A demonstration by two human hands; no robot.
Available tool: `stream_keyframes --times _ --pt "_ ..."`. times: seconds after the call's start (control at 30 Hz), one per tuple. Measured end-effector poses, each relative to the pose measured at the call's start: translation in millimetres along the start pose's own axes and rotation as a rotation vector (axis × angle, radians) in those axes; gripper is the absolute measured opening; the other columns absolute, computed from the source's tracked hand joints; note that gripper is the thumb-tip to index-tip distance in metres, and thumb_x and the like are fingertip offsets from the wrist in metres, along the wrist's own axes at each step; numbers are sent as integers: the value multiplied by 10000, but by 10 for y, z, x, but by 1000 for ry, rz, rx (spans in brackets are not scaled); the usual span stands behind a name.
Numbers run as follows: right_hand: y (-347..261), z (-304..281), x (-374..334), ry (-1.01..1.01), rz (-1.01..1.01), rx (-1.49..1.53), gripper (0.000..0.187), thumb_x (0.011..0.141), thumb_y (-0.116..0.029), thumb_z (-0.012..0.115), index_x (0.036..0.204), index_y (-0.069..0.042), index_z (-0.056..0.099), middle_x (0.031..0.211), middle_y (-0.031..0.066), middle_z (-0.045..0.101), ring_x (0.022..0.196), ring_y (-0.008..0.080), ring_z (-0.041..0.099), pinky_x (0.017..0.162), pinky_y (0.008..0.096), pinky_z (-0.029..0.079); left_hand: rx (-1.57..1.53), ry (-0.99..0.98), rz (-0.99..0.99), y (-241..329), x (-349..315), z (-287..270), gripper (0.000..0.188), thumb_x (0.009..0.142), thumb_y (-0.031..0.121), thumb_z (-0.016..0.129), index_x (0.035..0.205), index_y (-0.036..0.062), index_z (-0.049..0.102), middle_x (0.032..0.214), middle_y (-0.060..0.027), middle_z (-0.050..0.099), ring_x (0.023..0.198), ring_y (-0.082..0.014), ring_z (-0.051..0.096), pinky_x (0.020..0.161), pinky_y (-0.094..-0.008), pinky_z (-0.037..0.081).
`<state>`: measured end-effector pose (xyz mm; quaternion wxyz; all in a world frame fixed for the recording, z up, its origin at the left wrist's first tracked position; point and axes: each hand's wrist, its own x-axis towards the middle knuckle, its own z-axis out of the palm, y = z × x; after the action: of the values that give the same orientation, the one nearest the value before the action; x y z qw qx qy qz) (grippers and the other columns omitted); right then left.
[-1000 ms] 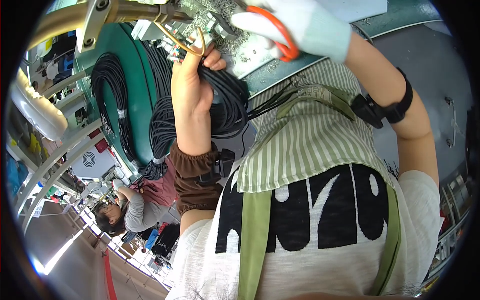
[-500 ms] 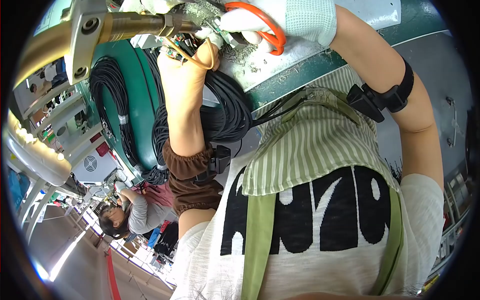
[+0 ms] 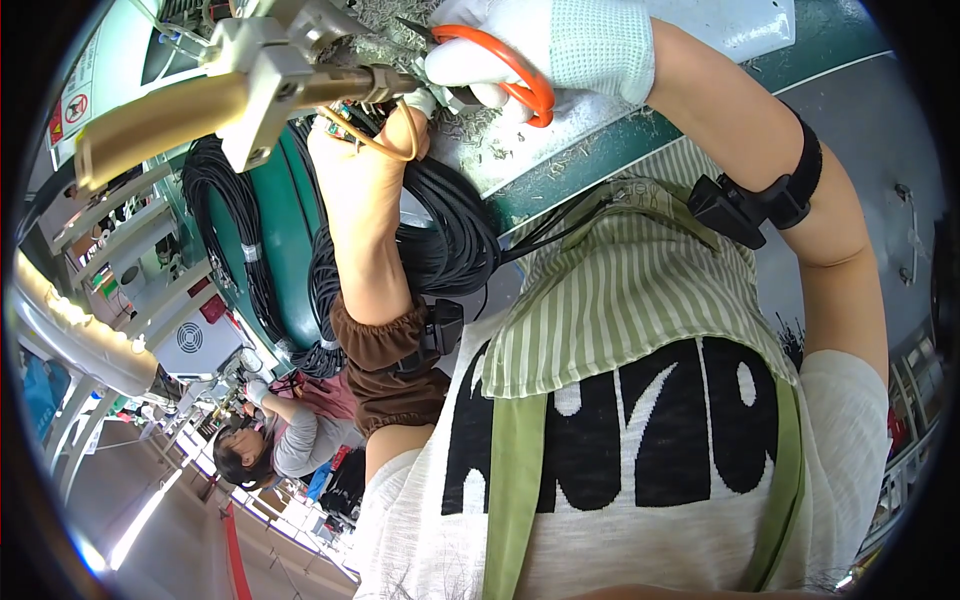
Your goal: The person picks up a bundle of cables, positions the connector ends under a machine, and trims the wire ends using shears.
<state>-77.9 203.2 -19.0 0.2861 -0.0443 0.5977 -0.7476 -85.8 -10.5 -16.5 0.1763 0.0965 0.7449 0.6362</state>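
My right hand (image 3: pixel 490 55), in a white knitted glove, is closed around scissors with orange loop handles (image 3: pixel 540 95). Their dark blade tip (image 3: pixel 414 29) points left. Beside its fingers is a small silver metal piece (image 3: pixel 462 99); which hand bears it, I cannot tell. My left hand (image 3: pixel 365 140) reaches up close by, its fingers curled and partly covered by a brass nozzle (image 3: pixel 375 82). White covers show on its fingertips. A tan loop (image 3: pixel 385 152) crosses this hand, and small green circuit parts (image 3: pixel 338 122) show at its edge.
Coils of black cable (image 3: pixel 455 235) lie on the green bench (image 3: pixel 285 240) around my left forearm. Metal clippings cover a pale plate (image 3: pixel 530 150) under my right hand. A metal bracket (image 3: pixel 250 90) holds the brass nozzle. Another person (image 3: pixel 290 440) works at the lower left.
The view has shifted, so the bracket and nozzle sit differently. My right hand and the scissors appear slightly farther left; the dark blade tip now shows. My left hand stays by the nozzle.
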Motion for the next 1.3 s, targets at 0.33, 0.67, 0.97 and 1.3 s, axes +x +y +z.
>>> stream_keyframes --times 0.33,0.67,0.97,1.3 --pt "284 56 77 274 -458 -405 286 849 -219 637 679 2 576 548 84 556 449 161 557 409 292 420 -302 5 -68 -49 -96 21 193 842 140 664 912 -2 552 751 -71 571 631 -139 545 575 -281 456" --pt "336 112 -1008 693 -137 -460 217 857 -209 639 774 -21 569 567 40 558 461 125 549 444 268 435 -759 176 -44 -185 -633 -153 197 926 95 461 1066 -31 518 1015 -119 570 905 -204 559 669 -304 472" --pt "416 854 -560 413 -654 -922 229 825 -258 650 927 -56 613 637 97 561 553 207 591 529 280 456 -347 358 -67 23 -983 272 267 939 121 446 1150 -24 520 1073 -105 594 975 -183 572 723 -315 487" --pt "352 673 -770 271 -231 -114 253 881 -239 578 765 -14 583 514 39 539 414 114 523 404 239 414 -289 -143 0 89 -912 282 251 915 64 528 1151 -18 513 1038 -111 627 831 -144 611 728 -285 503"
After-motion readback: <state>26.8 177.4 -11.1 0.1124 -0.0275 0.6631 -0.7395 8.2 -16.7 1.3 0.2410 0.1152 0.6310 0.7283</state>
